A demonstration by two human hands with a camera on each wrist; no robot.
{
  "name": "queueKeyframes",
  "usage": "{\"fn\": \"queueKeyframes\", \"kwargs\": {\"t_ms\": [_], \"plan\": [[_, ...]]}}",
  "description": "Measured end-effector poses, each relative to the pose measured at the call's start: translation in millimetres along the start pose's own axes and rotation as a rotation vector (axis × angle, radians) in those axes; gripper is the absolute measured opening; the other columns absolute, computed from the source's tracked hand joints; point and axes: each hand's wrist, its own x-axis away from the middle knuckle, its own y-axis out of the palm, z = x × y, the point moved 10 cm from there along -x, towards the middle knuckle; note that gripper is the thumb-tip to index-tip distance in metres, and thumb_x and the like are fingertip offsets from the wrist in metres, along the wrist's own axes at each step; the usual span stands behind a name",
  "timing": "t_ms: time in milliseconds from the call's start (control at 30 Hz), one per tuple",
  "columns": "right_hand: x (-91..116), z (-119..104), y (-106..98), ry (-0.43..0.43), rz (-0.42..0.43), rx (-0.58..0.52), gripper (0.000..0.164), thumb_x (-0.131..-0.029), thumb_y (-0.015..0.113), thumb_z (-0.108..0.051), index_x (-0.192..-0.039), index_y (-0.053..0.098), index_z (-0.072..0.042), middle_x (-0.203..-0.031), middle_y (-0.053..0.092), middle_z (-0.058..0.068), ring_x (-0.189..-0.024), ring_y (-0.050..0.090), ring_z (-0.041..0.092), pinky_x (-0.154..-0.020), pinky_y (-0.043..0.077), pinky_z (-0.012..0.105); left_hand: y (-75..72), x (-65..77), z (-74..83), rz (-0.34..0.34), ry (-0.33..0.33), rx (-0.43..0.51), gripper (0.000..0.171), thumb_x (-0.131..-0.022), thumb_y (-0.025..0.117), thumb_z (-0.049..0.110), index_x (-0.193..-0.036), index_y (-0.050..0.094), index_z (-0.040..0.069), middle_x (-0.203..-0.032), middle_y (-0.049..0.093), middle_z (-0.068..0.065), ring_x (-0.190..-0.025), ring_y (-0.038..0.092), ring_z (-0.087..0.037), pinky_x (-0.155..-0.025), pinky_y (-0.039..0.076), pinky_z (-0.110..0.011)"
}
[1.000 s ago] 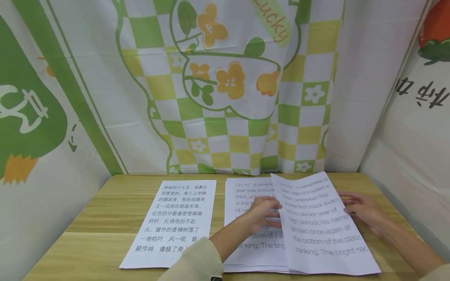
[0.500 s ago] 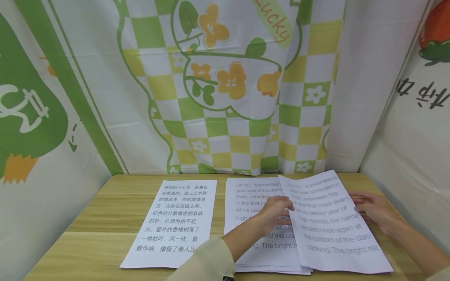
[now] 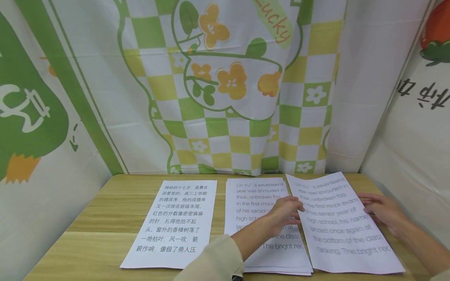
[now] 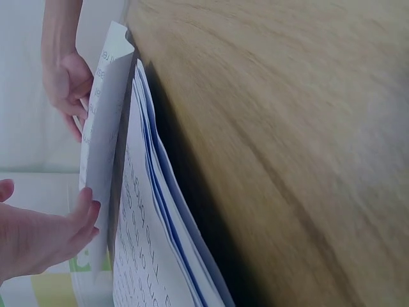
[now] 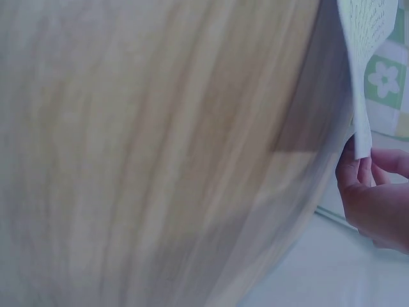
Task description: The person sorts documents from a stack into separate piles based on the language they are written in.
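Note:
Between my two hands, tilted over the right part of the table, is a white sheet of paper (image 3: 337,224) printed with English text. My left hand (image 3: 283,216) holds its left edge, and the fingertips overlap that edge. In the left wrist view the left hand's fingers (image 4: 87,217) lie against the sheet. My right hand (image 3: 381,212) pinches the right edge, with some fingers hidden behind the paper; the right wrist view shows these fingers (image 5: 364,176) at a bent corner. A stack of printed papers (image 3: 256,249) with the same text lies beneath my left forearm.
To the left lies a sheet with Chinese text (image 3: 175,222), flat on the wooden table (image 3: 95,234). A patterned curtain (image 3: 228,128) hangs right behind the table's back edge. Printed cloth walls (image 3: 404,156) close in at both sides.
The held sheet has moved right together with both hands. More of the stack's top page now shows, and a strip of table has opened between the stack and the sheet.

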Motion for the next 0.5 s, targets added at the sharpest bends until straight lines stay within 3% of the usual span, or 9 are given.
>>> {"fn": "queueKeyframes", "kwargs": {"t_ms": [233,433,500], "plan": [[0.7,5.9,-11.0,0.027,0.043,0.028,0.061,-0.091,0.057,0.005,-0.149,0.038,0.015,-0.100,0.070,-0.011,-0.080,0.065,0.007,-0.067,0.059,0.032,11.1,-3.1,-2.3,-0.019,-0.012,0.024,0.054,-0.084,0.062,0.003,-0.138,0.057,-0.003,-0.120,0.062,-0.012,-0.111,0.062,-0.034,-0.100,0.057,-0.046],[1.9,7.9,-14.7,0.036,0.063,0.103,0.060,-0.095,0.057,0.002,-0.148,0.034,0.020,-0.102,0.073,0.006,-0.078,0.065,0.010,-0.064,0.059,0.031,12.3,-1.5,-6.5,0.013,-0.028,-0.027,0.055,-0.085,0.065,0.007,-0.140,0.057,-0.001,-0.128,0.063,-0.013,-0.116,0.062,-0.035,-0.100,0.056,-0.048],[2.7,7.9,-15.1,0.036,0.068,0.119,0.059,-0.097,0.057,0.000,-0.147,0.033,0.021,-0.100,0.073,0.007,-0.077,0.065,0.010,-0.064,0.058,0.031,12.2,-0.5,-7.4,0.026,-0.033,-0.041,0.058,-0.085,0.066,0.008,-0.141,0.057,-0.002,-0.132,0.063,-0.014,-0.118,0.061,-0.036,-0.100,0.056,-0.049]]}}
